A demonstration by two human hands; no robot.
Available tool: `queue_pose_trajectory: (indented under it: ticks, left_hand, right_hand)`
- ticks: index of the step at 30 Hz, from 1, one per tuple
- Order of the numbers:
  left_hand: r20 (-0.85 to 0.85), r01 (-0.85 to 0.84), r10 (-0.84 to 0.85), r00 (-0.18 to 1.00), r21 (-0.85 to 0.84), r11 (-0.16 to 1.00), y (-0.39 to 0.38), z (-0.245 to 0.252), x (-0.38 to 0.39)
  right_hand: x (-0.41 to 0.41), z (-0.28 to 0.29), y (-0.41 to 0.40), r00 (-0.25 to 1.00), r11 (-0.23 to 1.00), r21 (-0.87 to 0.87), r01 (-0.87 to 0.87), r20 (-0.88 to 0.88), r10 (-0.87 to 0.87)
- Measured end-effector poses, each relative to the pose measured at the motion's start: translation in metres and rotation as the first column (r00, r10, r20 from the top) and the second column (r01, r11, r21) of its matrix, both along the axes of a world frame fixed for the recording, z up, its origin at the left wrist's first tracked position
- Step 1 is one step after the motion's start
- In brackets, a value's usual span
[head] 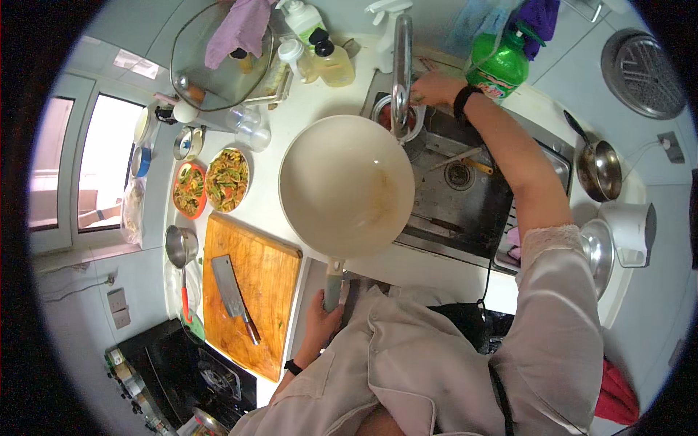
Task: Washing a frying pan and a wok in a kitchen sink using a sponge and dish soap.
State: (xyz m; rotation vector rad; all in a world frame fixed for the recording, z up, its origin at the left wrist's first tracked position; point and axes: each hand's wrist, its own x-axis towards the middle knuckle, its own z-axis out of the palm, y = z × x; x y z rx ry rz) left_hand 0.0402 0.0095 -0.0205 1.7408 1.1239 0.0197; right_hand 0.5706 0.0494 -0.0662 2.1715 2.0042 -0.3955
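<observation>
My left hand (322, 324) grips the grey handle (333, 291) of a deep cream-coloured wok (343, 185). The wok has brownish residue on the right of its inner wall, and its right side overlaps the sink's edge. My right hand (439, 89) reaches across the sink (485, 229) to its far corner, behind the chrome faucet (402, 60). Close to those fingers is a round container (385, 113) with something red inside, partly hidden by the faucet. Whether the right fingers hold anything is hard to see.
A wooden cutting board (256, 261) with a cleaver (229, 286) lies at left. Beyond it stand two dishes of cooked food (227, 180). A green soap bottle (499, 65) is beside my right forearm. A knife (436, 222) lies in the sink; a small frying pan (600, 170) stands at right.
</observation>
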Motion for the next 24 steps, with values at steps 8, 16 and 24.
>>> queue_pose_trajectory:
  ticks: [8,16,24]
  left_hand:
    - [-0.065,0.113,-0.106,0.992,0.108,0.988,0.005,-0.013,-0.007]
    - [-0.016,-0.017,0.015,1.000,-0.176,0.984,0.009,-0.013,-0.005]
    - [0.063,0.117,-0.111,0.992,-0.098,0.988,0.001,-0.022,-0.009]
  right_hand:
    - [0.004,0.006,0.008,0.999,0.997,-0.074,0.012,-0.034,-0.014]
    - [-0.040,0.019,-0.045,0.956,0.810,0.539,0.230,0.030,-0.292]
    - [-0.165,-0.021,-0.111,0.874,0.926,0.225,0.303,-0.454,-0.176]
